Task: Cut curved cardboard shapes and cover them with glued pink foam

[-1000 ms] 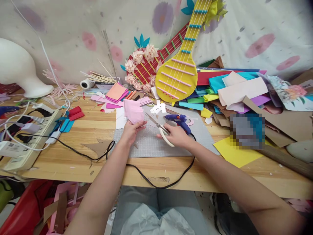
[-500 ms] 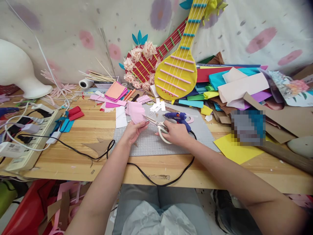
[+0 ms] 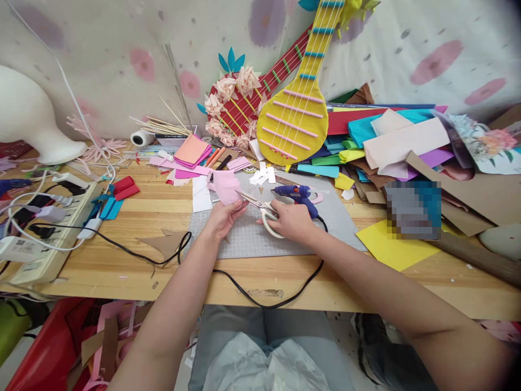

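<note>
My left hand [image 3: 225,217] is closed on a pink sheet [image 3: 226,186], paper or thin foam, gripping its lower edge between thumb and fingers. White-handled scissors [image 3: 268,222] are in my right hand [image 3: 293,218], whose fingers wrap the handle loops. Their blades point left and reach the right edge of the pink sheet; whether they are cutting into it I cannot tell. Both hands hover over a grey cutting mat [image 3: 252,247]. Just beyond my right hand lies a blue glue gun [image 3: 293,191], its black cord looping toward the table's front edge.
A yellow paper lute [image 3: 293,127] and a red one with paper flowers [image 3: 240,106] lean against the back wall. Coloured sheets [image 3: 402,141] pile up on the right. At the left stands a power strip [image 3: 61,233] with tangled cables. White paper strips [image 3: 262,174] lie beyond the scissors.
Hardly anything differs. The scissors and my right hand have shifted very slightly, and the pink sheet is held in the same place.
</note>
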Demonstrator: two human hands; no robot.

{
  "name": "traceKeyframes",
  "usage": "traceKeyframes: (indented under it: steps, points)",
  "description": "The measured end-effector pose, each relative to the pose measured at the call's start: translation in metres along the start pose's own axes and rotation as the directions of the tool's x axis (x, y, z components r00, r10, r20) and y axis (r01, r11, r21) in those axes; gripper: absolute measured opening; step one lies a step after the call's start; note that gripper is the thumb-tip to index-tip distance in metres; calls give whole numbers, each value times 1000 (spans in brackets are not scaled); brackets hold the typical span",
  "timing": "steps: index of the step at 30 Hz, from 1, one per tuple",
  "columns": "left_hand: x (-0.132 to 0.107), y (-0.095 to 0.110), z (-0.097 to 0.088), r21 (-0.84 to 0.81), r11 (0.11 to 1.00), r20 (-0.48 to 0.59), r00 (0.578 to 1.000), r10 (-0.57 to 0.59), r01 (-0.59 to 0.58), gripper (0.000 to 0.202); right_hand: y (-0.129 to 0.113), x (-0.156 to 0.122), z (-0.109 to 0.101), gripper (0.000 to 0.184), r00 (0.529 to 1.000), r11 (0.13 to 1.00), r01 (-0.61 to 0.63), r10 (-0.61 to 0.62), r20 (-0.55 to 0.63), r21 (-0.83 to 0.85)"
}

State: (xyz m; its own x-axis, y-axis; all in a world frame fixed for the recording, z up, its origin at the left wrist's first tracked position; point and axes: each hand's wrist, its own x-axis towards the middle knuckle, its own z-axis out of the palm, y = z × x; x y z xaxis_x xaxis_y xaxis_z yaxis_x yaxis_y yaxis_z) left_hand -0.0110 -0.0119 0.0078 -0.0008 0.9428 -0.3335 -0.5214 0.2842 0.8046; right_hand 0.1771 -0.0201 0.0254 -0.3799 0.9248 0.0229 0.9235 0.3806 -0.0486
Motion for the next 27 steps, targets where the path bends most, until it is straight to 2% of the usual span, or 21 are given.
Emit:
traceKeyframes:
  steps: [13,16,18,20,23,25,27]
  points:
    - [0,0,3,-38,999,-26,1000,0,-1,17,3,3,2,57,998,999,-48,48,-37,2]
    - [-2,1,5,-15,1000,-41,999,15,-16,15,5,4,3,55,998,994,-59,61,-20,88]
    - [-3,2,5,27,999,-68,997,49,-47,15,9,6,2,54,998,972,-50,42,43,228]
    - [-3,2,4,80,993,-88,991,96,-89,19,15,8,0,53,990,910,-42,-18,140,413]
    - [-3,3,2,145,979,-93,984,155,-140,27,24,9,-6,52,953,755,-90,-125,278,650]
    - [-2,3,1,163,974,-88,981,171,-156,30,29,8,-10,50,917,651,-154,-186,353,743]
    - [-2,3,0,168,972,-82,980,180,-165,32,33,7,-15,50,881,584,-190,-253,399,789]
